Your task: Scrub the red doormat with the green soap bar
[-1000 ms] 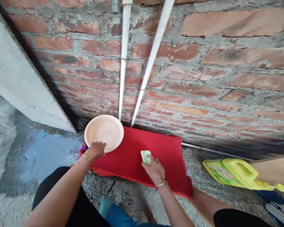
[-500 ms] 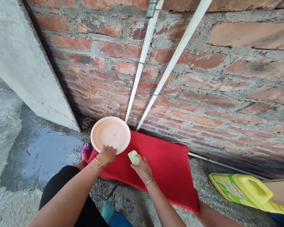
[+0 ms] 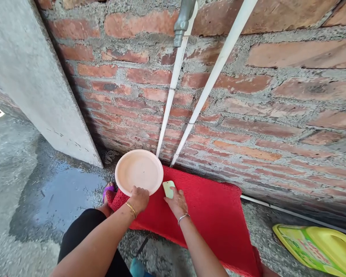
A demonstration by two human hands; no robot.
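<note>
My left hand [image 3: 140, 199] grips the near rim of a round, pale pink plastic basin [image 3: 138, 169], tilted over the left end of a red cloth rug [image 3: 207, 215]. Water in the basin cannot be made out for certain. Just to the right, my right hand [image 3: 178, 202] is closed on a pale green scrub brush [image 3: 168, 189], a flat rounded block with a small hole at its far end. Its underside is hidden against or just above the rug. The rug is spread out long, its left end bunched beside my purple sandal [image 3: 108, 189].
A brick wall [image 3: 150, 57] stands ahead with two white pipes [image 3: 210, 73] and a grey tap [image 3: 181, 27]. On the left leans a concrete slab [image 3: 46, 77] beside wet floor [image 3: 63, 192]. A yellow jug [image 3: 320, 246] lies at the lower right.
The view has tilted up slightly, so more of the tap shows and the jug sits lower. My right hand with the brush has come closer to the basin.
</note>
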